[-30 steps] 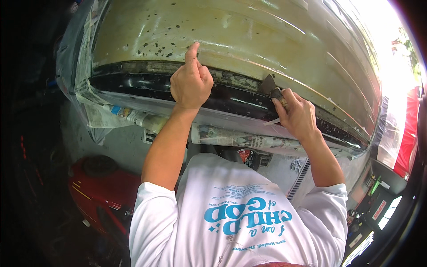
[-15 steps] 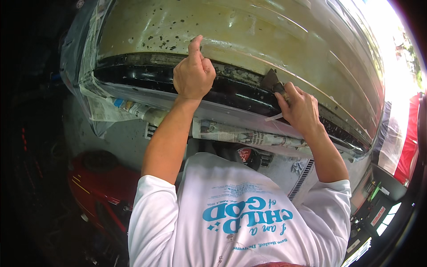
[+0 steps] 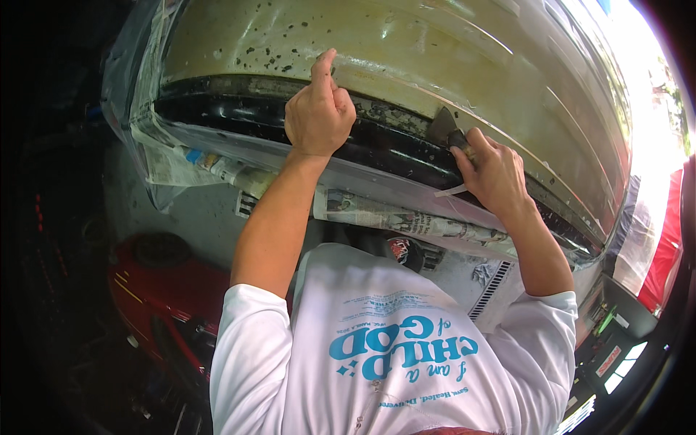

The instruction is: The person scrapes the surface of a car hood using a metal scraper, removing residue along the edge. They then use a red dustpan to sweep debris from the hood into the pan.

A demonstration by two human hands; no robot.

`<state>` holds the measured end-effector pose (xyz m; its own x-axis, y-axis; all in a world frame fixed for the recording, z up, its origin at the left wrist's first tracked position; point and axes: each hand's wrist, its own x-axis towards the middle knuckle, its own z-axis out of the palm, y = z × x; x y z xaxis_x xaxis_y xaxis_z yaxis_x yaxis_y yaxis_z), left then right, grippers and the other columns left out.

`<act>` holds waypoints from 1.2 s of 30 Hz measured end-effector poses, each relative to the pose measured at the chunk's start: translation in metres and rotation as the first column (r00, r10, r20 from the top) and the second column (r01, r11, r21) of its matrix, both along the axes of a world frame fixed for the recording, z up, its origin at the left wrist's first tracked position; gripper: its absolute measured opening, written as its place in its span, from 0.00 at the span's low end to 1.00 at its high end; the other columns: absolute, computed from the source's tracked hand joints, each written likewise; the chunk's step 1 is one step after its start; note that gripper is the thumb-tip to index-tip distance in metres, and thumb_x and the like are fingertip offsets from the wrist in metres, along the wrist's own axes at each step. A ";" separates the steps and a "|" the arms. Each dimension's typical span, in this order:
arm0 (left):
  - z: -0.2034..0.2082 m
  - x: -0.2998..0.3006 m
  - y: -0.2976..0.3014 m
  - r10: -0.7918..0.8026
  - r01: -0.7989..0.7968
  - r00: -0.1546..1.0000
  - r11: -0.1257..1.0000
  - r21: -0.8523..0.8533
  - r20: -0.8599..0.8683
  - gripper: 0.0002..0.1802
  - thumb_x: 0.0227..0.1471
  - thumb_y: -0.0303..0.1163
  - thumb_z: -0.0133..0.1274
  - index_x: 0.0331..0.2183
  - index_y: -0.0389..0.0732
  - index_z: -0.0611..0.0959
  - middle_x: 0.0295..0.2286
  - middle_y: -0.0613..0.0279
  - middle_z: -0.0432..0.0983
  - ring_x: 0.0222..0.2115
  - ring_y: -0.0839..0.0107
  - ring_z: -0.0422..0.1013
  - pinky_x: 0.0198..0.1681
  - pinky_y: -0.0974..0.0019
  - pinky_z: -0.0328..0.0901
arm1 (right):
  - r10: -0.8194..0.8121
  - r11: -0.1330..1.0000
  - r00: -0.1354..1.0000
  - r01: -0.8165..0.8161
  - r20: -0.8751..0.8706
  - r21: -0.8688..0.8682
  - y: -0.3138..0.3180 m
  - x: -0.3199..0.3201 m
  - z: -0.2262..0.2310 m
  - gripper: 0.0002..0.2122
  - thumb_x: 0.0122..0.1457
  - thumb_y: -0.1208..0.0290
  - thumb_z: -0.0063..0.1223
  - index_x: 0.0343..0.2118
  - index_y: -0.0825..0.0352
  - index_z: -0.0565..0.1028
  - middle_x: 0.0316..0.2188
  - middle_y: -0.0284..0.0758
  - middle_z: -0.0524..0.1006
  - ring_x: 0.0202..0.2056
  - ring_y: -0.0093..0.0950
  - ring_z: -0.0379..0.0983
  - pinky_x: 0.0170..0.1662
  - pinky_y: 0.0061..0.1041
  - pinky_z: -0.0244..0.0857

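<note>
Below our hands, we see printed newspaper and a blue-lettered white shirt. Farther right is a lettered sign.

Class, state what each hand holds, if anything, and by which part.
The right hand holds a grey, triangular-bladed scraper by its dark handle. Whether the left hand holds anything cannot be told; its palm is hidden.

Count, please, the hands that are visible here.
2: the left hand, overlapping the black trim in this view, and the right hand, gripping a scraper. No other hand shows.
</note>
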<state>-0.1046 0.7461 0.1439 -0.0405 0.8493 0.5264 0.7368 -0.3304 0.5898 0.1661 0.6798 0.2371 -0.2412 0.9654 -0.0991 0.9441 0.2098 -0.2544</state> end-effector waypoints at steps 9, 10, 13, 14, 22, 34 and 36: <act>-0.007 -0.002 -0.003 -0.016 0.016 1.000 0.999 0.046 0.012 0.33 0.50 0.19 0.50 0.60 0.38 0.73 0.18 0.64 0.70 0.15 0.61 0.71 0.24 0.60 0.71 | -0.022 0.999 0.999 0.021 0.029 0.034 0.001 -0.009 -0.003 0.12 0.66 0.61 0.58 0.38 0.64 0.71 0.28 0.41 0.80 0.30 0.50 0.80 0.33 0.49 0.72; -0.007 -0.001 -0.005 -0.019 0.018 1.000 0.999 0.037 0.016 0.33 0.50 0.19 0.50 0.60 0.38 0.73 0.18 0.64 0.70 0.15 0.61 0.71 0.24 0.59 0.71 | -0.009 1.000 1.000 0.008 0.023 0.016 -0.002 -0.008 -0.003 0.12 0.66 0.60 0.58 0.38 0.64 0.71 0.28 0.42 0.80 0.31 0.50 0.80 0.33 0.49 0.72; -0.006 0.000 -0.001 -0.016 0.015 1.000 0.998 0.055 0.021 0.33 0.50 0.19 0.50 0.60 0.38 0.73 0.18 0.64 0.69 0.15 0.61 0.71 0.24 0.59 0.71 | -0.045 0.999 0.999 0.045 0.018 -0.015 -0.002 -0.004 -0.006 0.13 0.66 0.60 0.58 0.39 0.64 0.71 0.29 0.42 0.80 0.31 0.50 0.80 0.34 0.48 0.72; -0.006 0.000 -0.001 -0.015 0.014 0.999 0.998 0.060 0.028 0.33 0.50 0.19 0.50 0.60 0.38 0.73 0.18 0.64 0.69 0.15 0.61 0.71 0.23 0.59 0.71 | -0.037 0.999 0.999 0.037 0.006 -0.006 -0.002 -0.004 -0.007 0.13 0.66 0.60 0.58 0.38 0.64 0.70 0.29 0.42 0.81 0.31 0.50 0.80 0.34 0.48 0.72; -0.003 0.001 0.000 0.021 -0.020 1.000 0.999 0.046 -0.018 0.33 0.49 0.19 0.50 0.60 0.38 0.72 0.19 0.62 0.75 0.18 0.58 0.75 0.24 0.56 0.72 | -0.059 0.998 0.998 0.058 0.038 0.006 -0.002 -0.002 -0.007 0.13 0.66 0.59 0.58 0.39 0.64 0.71 0.28 0.43 0.81 0.30 0.51 0.79 0.34 0.49 0.72; -0.003 0.001 -0.002 0.017 -0.017 1.000 0.999 0.030 0.005 0.33 0.50 0.20 0.50 0.60 0.39 0.73 0.20 0.62 0.74 0.18 0.57 0.75 0.25 0.56 0.72 | -0.029 0.998 1.000 0.029 0.010 0.064 -0.001 -0.013 -0.013 0.12 0.65 0.62 0.60 0.39 0.63 0.72 0.29 0.42 0.80 0.29 0.51 0.79 0.32 0.48 0.71; -0.005 0.000 0.000 0.011 -0.012 1.000 0.999 0.050 0.017 0.34 0.50 0.20 0.50 0.61 0.39 0.72 0.19 0.64 0.72 0.17 0.58 0.73 0.25 0.58 0.72 | 0.001 0.997 1.000 0.000 -0.017 0.075 -0.002 -0.013 -0.011 0.12 0.66 0.59 0.58 0.39 0.62 0.72 0.29 0.40 0.81 0.29 0.49 0.80 0.32 0.49 0.72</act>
<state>-0.1047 0.7458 0.1391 -0.0597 0.8215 0.5670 0.7308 -0.3510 0.5854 0.1531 0.6778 0.2262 -0.2430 0.9698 -0.0218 0.9395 0.2297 -0.2541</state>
